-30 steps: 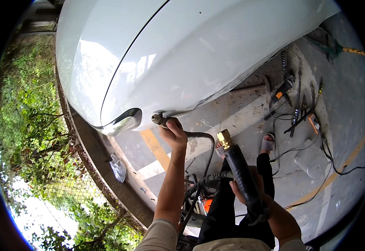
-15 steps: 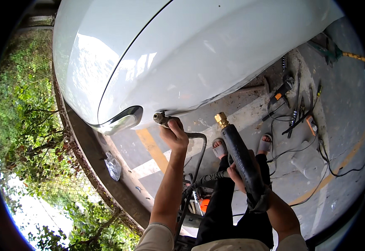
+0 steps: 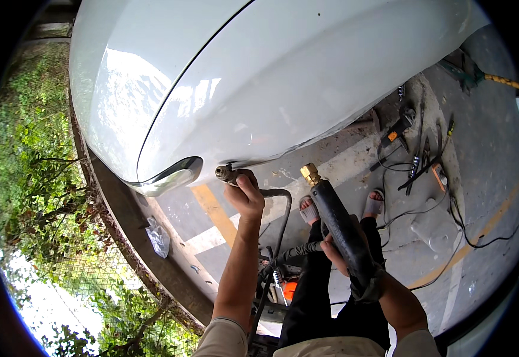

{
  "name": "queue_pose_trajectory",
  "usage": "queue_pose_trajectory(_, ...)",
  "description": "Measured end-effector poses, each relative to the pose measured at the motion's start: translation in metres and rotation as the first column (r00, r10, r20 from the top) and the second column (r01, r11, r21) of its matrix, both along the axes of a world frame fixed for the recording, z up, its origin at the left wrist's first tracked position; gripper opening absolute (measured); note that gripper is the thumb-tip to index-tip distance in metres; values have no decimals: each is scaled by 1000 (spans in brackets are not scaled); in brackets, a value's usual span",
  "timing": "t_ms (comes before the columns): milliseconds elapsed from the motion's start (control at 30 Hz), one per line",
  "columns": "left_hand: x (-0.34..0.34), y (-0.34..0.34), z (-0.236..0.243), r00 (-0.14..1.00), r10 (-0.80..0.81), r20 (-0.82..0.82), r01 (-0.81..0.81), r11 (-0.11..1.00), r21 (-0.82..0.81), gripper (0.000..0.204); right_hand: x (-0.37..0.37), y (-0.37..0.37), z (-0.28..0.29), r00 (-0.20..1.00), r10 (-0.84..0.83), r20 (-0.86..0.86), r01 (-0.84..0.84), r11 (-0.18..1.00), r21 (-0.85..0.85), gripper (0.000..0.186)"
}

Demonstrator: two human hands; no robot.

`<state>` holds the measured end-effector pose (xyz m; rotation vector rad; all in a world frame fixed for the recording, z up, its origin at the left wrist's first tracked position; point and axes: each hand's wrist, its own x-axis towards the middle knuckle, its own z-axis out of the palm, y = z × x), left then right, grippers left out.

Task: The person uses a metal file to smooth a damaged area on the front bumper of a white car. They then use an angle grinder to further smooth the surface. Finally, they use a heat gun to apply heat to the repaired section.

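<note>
My left hand (image 3: 245, 197) is closed around a dark metal fitting (image 3: 225, 172) on a thick black cable (image 3: 285, 215). The fitting sits at the lower edge of the pale car body (image 3: 313, 83), right of a shiny lamp (image 3: 175, 178); whether it touches the body I cannot tell. In my right hand (image 3: 337, 256) is a black gun-like tool (image 3: 335, 214), its brass-coloured tip (image 3: 310, 173) pointing up toward the car, apart from the panel. A wrapped thick cable (image 3: 298, 253) runs near its grip. The fingers of my right hand are partly hidden behind the tool.
On the ground to the right lie a black power tool (image 3: 399, 128), an orange-and-grey device (image 3: 440, 177), several rods and loose cords. Near my legs (image 3: 307, 297) is an orange object (image 3: 290, 290). A clear plastic bag (image 3: 158, 237) lies by the curb (image 3: 134, 223), with greenery beyond.
The view has shifted slightly. Both hands keep their grips, with the fitting and the brass tip a touch further left in the picture.
</note>
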<state>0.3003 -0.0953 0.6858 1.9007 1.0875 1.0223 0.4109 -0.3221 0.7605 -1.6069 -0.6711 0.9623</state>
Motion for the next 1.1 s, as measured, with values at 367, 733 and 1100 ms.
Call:
queue_pose_trajectory(367,-4,-3,-8,998,58,-22,-58,998,-12,35,5,7,8,999,39,-2,-39,999,-15,40)
queue_pose_trajectory(733,10,-3,8,997,65,-37,-65,998,-22,43,14,16,4,941,28,-338,-70,991,-111,22)
queue_pose_trajectory(1100,5,-6,5,998,52,-27,-53,998,-31,44,26,18,10,946,50,-320,-86,991,-99,20)
